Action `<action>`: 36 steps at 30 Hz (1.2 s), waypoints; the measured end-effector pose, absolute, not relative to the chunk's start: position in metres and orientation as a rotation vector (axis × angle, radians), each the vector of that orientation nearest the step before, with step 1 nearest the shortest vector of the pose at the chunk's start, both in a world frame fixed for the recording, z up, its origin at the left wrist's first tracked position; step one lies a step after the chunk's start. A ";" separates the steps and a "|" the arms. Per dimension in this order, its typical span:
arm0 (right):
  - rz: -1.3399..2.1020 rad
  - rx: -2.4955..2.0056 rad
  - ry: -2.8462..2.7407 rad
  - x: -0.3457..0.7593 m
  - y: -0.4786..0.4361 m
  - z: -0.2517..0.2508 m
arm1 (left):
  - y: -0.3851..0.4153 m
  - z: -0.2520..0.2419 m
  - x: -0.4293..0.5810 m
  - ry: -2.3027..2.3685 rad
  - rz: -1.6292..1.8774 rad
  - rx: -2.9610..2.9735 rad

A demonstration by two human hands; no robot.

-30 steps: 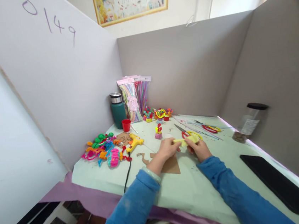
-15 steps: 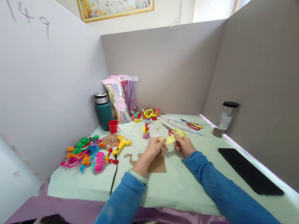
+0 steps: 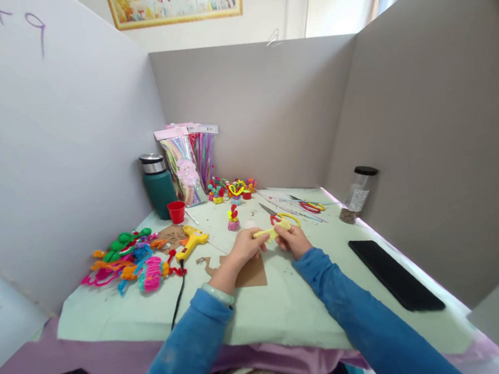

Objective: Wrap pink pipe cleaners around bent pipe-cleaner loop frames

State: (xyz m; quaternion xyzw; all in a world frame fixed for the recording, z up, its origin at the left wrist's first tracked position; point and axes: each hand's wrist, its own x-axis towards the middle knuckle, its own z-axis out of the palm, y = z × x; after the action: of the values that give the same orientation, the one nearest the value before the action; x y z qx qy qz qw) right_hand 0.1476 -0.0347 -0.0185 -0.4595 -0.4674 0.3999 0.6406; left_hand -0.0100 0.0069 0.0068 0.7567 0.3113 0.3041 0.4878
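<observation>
My left hand point(image 3: 244, 247) and my right hand point(image 3: 294, 242) hold a pale yellow strip point(image 3: 271, 231) between them above the table. The fingers of each hand pinch one end of it; the strip looks soft, perhaps of pipe cleaner, but I cannot be sure. Beneath my left hand lies a brown cardboard piece point(image 3: 253, 274), with a curved cardboard cut-out point(image 3: 206, 267) to its left. Just behind the hands, open scissors point(image 3: 272, 213) with red and yellow handles rest on the table. A small pink, yellow and red pipe-cleaner piece point(image 3: 233, 221) stands beyond my left hand.
At left are a yellow glue gun point(image 3: 191, 241), a pile of colourful pipe-cleaner pieces point(image 3: 151, 273), a red cup point(image 3: 176, 212) and a green bottle point(image 3: 159, 190). A black phone-like slab point(image 3: 395, 274) and a clear jar point(image 3: 358, 196) are at right. Grey panels point(image 3: 251, 115) enclose the table.
The yellow strip now looks narrower and more tilted between my fingers, its right end raised. My view has shifted a little to the right; both hands keep their hold.
</observation>
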 end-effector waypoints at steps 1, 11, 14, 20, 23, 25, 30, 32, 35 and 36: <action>0.895 -1.037 -1.070 0.147 -0.036 -0.017 | 0.008 0.006 -0.010 0.786 0.772 1.855; 0.763 -1.157 -1.049 0.149 -0.037 -0.018 | -0.016 0.033 -0.029 1.182 0.752 2.455; 0.747 -1.170 -1.002 0.151 -0.035 -0.020 | -0.032 0.053 -0.069 1.543 0.685 2.663; 0.766 -1.158 -0.991 0.148 -0.034 -0.019 | -0.043 0.064 -0.180 2.310 0.346 2.519; 0.758 -1.158 -1.007 0.145 -0.034 -0.019 | -0.041 0.058 -0.209 2.369 0.192 2.465; 0.748 -1.164 -0.996 0.144 -0.035 -0.018 | -0.041 0.056 -0.219 2.378 0.197 2.418; 0.671 -1.120 -1.032 0.135 -0.034 -0.005 | -0.040 0.063 -0.252 2.311 0.386 2.292; 0.598 -1.120 -1.151 0.121 -0.029 0.008 | -0.038 0.065 -0.269 2.207 0.492 2.254; 0.355 -1.258 -1.362 0.078 -0.013 0.035 | -0.034 0.065 -0.291 2.044 0.756 2.076; 0.209 -1.341 -1.405 0.058 -0.006 0.043 | -0.034 0.064 -0.297 1.986 0.879 1.971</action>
State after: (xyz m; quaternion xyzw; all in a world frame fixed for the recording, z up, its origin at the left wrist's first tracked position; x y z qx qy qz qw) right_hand 0.0578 -0.0058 0.0431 -0.5687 -0.5961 0.0885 0.5598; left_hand -0.2971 -0.0335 0.0639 0.6684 0.6735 0.2980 0.1040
